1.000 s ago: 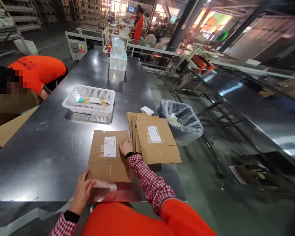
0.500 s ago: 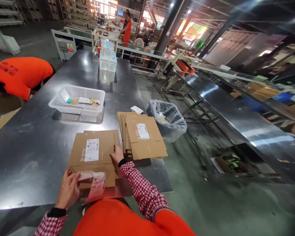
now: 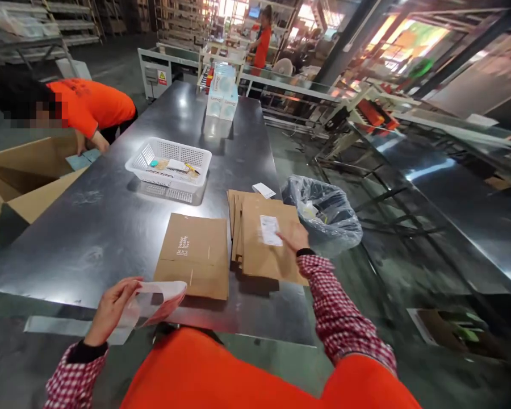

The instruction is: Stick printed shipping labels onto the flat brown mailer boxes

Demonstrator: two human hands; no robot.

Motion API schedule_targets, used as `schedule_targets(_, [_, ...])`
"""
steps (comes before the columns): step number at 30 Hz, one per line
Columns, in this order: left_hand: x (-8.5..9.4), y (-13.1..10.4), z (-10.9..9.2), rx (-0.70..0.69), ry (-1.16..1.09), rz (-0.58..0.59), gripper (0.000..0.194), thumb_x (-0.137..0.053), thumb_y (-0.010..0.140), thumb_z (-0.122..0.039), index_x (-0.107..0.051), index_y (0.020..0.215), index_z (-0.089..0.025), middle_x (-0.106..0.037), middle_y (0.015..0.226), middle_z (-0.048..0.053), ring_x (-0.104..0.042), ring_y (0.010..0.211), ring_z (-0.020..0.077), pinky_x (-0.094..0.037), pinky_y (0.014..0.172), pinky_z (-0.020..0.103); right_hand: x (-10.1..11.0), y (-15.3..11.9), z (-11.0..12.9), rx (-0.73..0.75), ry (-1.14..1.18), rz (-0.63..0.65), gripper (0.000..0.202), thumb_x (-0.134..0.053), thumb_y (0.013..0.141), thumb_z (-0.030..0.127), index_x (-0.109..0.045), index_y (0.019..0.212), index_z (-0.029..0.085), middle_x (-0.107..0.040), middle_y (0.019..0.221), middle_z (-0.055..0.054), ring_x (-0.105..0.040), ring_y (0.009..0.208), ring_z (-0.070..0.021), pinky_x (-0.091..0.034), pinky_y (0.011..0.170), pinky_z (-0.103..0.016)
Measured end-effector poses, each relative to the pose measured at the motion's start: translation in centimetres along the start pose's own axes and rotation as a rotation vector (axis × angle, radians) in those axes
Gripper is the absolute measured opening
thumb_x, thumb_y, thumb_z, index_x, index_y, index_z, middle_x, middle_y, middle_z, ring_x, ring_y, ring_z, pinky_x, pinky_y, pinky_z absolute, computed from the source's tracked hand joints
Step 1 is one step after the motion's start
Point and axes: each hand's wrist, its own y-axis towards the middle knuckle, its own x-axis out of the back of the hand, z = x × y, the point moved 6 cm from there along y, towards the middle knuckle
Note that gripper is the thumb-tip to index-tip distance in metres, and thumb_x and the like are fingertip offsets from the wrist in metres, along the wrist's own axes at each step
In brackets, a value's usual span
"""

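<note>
My left hand [image 3: 113,307] pinches a strip of label backing paper [image 3: 164,298] that curls over the near table edge and trails to the left. My right hand [image 3: 296,237] rests on the labelled cardboard piece [image 3: 255,218] at the top of the right-hand stack, beside its white label [image 3: 271,230]; its index finger points at the label, and the other fingers are blurred. Between the hands lies a flat brown cardboard piece [image 3: 200,244] with white print and no label showing.
On the metal table [image 3: 106,238] stand a white basket [image 3: 170,176] and white-blue boxes [image 3: 222,99]. A folded paper [image 3: 264,190] lies behind the stack. A lined bin [image 3: 323,213] stands right. At left, a person [image 3: 96,108] bends over a large carton [image 3: 29,170].
The labelled cardboard has gone from the left pile to the right stack, along with my right hand. An unlabelled piece shows on the left. The view has shifted left.
</note>
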Motion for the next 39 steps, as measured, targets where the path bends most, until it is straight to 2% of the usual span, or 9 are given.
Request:
schedule_targets(5, [-0.1, -0.6, 1.6, 0.082, -0.074, 0.004, 0.054, -0.054, 0.076, -0.064, -0.072, 0.087, -0.014, -0.071, 0.104, 0.011, -0.067, 0.085, 0.0229, -0.054, 0.079, 0.032, -14.5, -16.0, 13.8, 0.839, 0.319, 0.823, 0.075, -0.073, 0.071, 0.044, -0.044, 0.136, 0.019, -0.054, 0.130, -0.012, -0.050, 0.121, -0.0225, -0.041, 0.101, -0.036])
schedule_targets(7, [0.1, -1.1, 2.4, 0.115, -0.085, -0.003, 0.057, -0.053, 0.076, -0.065, -0.071, 0.090, -0.013, -0.071, 0.102, 0.012, -0.067, 0.085, 0.0242, -0.055, 0.080, 0.035, -18.0, -20.5, 16.3, 0.870, 0.406, 0.822, 0.044, -0.060, 0.084, 0.036, -0.055, 0.123, 0.016, -0.063, 0.112, -0.011, -0.058, 0.104, -0.0187, -0.046, 0.092, -0.032])
schedule_targets(10, [0.8, -2.3, 2.3, 0.081, 0.037, -0.011, 0.058, -0.054, 0.073, -0.065, -0.069, 0.100, -0.016, -0.066, 0.116, 0.013, -0.060, 0.109, 0.0301, -0.048, 0.095, 0.043, -19.8, -22.0, 16.7, 0.721, 0.457, 0.676, 0.025, -0.050, 0.091, 0.034, -0.063, 0.101, 0.014, -0.066, 0.085, -0.007, -0.060, 0.079, -0.0156, -0.049, 0.075, -0.028])
schedule_targets(14, [0.0, -3.8, -0.8, -0.113, 0.154, 0.011, 0.069, -0.066, 0.067, -0.058, -0.055, 0.126, -0.023, -0.051, 0.139, 0.009, -0.047, 0.127, 0.0295, -0.041, 0.103, 0.043, -18.6, -21.9, 17.0, 0.794, 0.551, 0.814, 0.034, -0.053, 0.089, 0.045, -0.067, 0.094, 0.015, -0.068, 0.081, -0.006, -0.060, 0.073, -0.0140, -0.048, 0.068, -0.024])
schedule_targets(21, [-4.5, -2.4, -3.9, -0.070, 0.095, -0.013, 0.041, -0.050, 0.081, -0.058, -0.065, 0.091, -0.021, -0.072, 0.086, 0.003, -0.067, 0.081, 0.0200, -0.052, 0.072, 0.027, -17.7, -20.9, 17.1, 0.551, 0.608, 0.743, 0.039, -0.051, 0.089, 0.049, -0.072, 0.090, 0.017, -0.071, 0.076, -0.004, -0.062, 0.066, -0.0124, -0.047, 0.063, -0.022])
schedule_targets(26, [-5.3, -0.8, -2.4, -0.094, 0.178, -0.043, 0.048, -0.042, 0.085, -0.060, -0.067, 0.086, -0.019, -0.071, 0.075, 0.003, -0.066, 0.067, 0.0184, -0.050, 0.062, 0.025, -18.7, -19.0, 14.9, 0.406, 0.646, 0.589, 0.038, -0.046, 0.091, 0.047, -0.070, 0.088, 0.018, -0.068, 0.073, -0.003, -0.061, 0.066, -0.0130, -0.049, 0.064, -0.024])
schedule_targets(32, [-4.8, -1.0, 2.2, -0.149, 0.347, 0.146, 0.043, -0.042, 0.089, -0.052, -0.071, 0.086, -0.021, -0.072, 0.078, 0.004, -0.066, 0.069, 0.0201, -0.051, 0.064, 0.027, -18.1, -5.8, 9.7, 0.086, 0.407, 0.304, 0.039, -0.038, 0.091, 0.040, -0.060, 0.107, 0.012, -0.065, 0.084, -0.007, -0.060, 0.068, -0.0148, -0.051, 0.060, -0.026])
schedule_targets(35, [-5.6, -1.2, 2.9, -0.238, 0.420, 0.197, 0.041, -0.042, 0.089, -0.049, -0.073, 0.085, -0.023, -0.070, 0.086, 0.005, -0.066, 0.079, 0.0211, -0.053, 0.072, 0.031, -20.0, -2.1, 9.5, 0.127, 0.289, 0.393, 0.036, -0.055, 0.082, 0.031, -0.058, 0.113, 0.012, -0.067, 0.099, -0.008, -0.062, 0.084, -0.0168, -0.051, 0.075, -0.029])
schedule_targets(39, [-8.3, -0.9, 3.1, -0.375, 0.463, 0.241, 0.035, -0.044, 0.090, -0.042, -0.074, 0.086, -0.023, -0.061, 0.125, 0.008, -0.053, 0.119, 0.0262, -0.045, 0.100, 0.043, -23.9, -2.8, 10.7, 0.235, 0.098, 0.589, 0.047, -0.070, 0.072, 0.023, -0.057, 0.116, 0.012, -0.066, 0.108, -0.009, -0.061, 0.097, -0.0185, -0.047, 0.087, -0.030])
